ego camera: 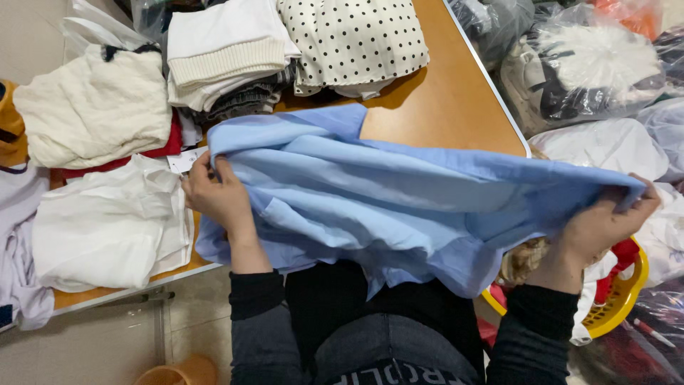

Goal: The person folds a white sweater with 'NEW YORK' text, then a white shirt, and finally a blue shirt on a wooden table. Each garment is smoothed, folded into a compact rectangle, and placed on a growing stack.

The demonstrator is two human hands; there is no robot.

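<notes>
left hand and right hand each clenched on one blue shirt; one yellow basket

1. The light blue shirt covers part of the wooden table and the person's lap.
2. The left hand has its fingertips tucked under the cloth; so does the right hand.
3. The yellow basket is mostly hidden behind the right arm.
4. The orange tub is cut off by the bottom edge.
5. The contents of the clear plastic bags are indistinct.

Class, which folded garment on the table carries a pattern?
The polka-dot garment at the table's far edge: white with black dots; the neighbouring folded pieces are plain.
</notes>
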